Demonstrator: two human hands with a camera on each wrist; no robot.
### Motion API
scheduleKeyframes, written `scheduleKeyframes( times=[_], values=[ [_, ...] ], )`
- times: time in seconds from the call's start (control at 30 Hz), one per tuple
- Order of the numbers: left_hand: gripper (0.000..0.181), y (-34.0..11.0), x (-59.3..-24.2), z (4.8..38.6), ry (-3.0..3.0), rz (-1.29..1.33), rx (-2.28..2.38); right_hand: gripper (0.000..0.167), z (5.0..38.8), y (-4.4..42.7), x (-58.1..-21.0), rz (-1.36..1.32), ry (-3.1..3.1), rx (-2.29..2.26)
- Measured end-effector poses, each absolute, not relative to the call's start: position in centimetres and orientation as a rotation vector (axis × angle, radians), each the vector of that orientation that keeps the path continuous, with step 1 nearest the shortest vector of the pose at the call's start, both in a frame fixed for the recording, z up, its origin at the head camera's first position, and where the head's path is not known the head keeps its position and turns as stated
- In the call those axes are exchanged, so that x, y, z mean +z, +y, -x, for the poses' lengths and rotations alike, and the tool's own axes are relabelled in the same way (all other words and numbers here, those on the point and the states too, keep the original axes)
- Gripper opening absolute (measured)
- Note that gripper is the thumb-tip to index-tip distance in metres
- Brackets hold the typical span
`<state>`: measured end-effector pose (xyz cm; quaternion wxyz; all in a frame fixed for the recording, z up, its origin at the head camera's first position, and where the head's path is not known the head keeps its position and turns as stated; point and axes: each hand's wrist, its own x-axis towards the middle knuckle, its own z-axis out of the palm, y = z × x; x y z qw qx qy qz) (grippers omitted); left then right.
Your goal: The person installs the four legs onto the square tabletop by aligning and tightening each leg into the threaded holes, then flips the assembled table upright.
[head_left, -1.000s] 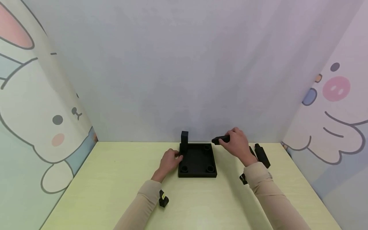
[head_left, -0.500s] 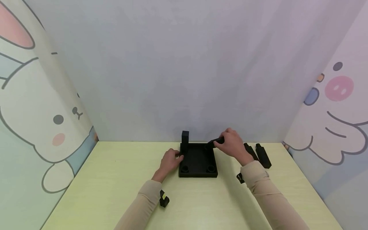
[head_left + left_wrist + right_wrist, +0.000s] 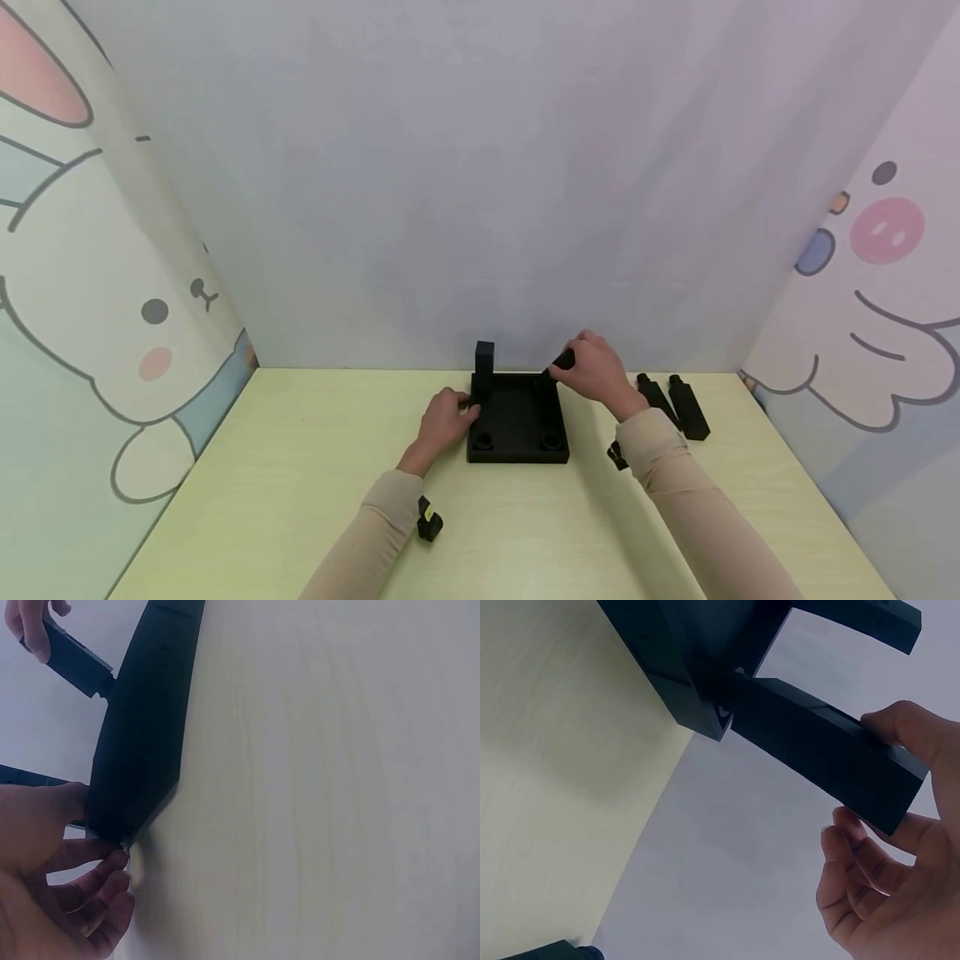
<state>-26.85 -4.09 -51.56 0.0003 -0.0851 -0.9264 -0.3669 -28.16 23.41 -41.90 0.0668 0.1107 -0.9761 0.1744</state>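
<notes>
A square black tabletop (image 3: pixel 517 457), underside up with round corner sockets, lies near the table's back edge. My left hand (image 3: pixel 444 419) pinches its left rim between thumb and fingers. One black leg (image 3: pixel 484 362) stands upright at the far left corner. My right hand (image 3: pixel 596 371) holds another black table leg (image 3: pixel 829 754) by its thick end, thumb on one side and fingers on the other. That leg tilts, its narrow end at the far right socket. How deep the end sits is hidden in the right wrist view; in the left wrist view the narrow end (image 3: pixel 107 688) meets the rim.
Two more black legs, one inner (image 3: pixel 654 398) and one outer (image 3: pixel 688 408), lie on the pale table (image 3: pixel 300 500) to the right. Small black devices sit by the left sleeve (image 3: pixel 429 525) and the right sleeve (image 3: pixel 617 455). A pale curtain (image 3: pixel 480 183) rises behind.
My right hand has moved left and brought the leg from beside the tabletop to its far right corner, tipping it steeper. My left hand keeps its hold on the rim.
</notes>
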Motion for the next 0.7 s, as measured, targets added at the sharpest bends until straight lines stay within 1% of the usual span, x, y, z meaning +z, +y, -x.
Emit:
scheduleKeyframes(
  times=[0.23,0.43,0.7],
  values=[
    [0.03,-4.2,-51.9,27.1,-2.915,0.261,-1.147,0.033,29.5,22.8,-42.6,-0.31,-2.941,0.586],
    [0.03,-4.2,-51.8,26.9,-2.914,0.257,-1.155,0.039,30.2,22.0,-42.6,-0.318,-2.937,0.634],
    [0.031,-4.0,-52.0,27.0,-2.925,0.232,-1.143,0.041,30.7,21.5,-42.7,-0.312,-2.928,0.564]
  ],
)
